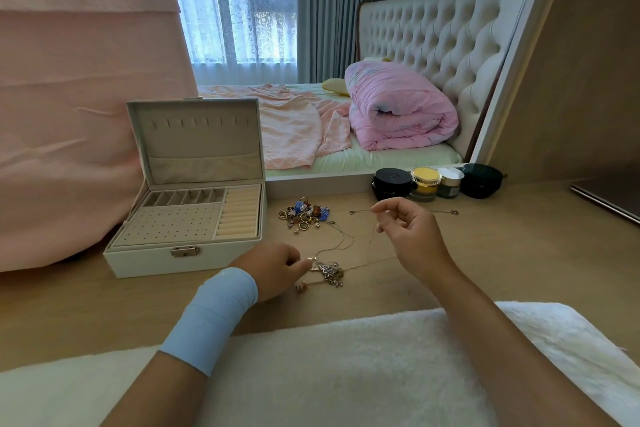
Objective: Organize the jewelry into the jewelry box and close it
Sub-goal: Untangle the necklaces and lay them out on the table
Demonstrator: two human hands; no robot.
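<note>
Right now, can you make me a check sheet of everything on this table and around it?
Surface: light wooden tabletop.
Job's things: white jewelry box open, its compartments look empty; trinket pile and necklace tangle lie outside it.
Clutter: four cosmetic jars at the back edge.
Hands: left hand at the necklace tangle, grip unclear; right hand pinches a thin chain, raised.
Cables: nothing seen.
Surroundings: pink cloth at left, white fluffy cover in front, bed behind.
</note>
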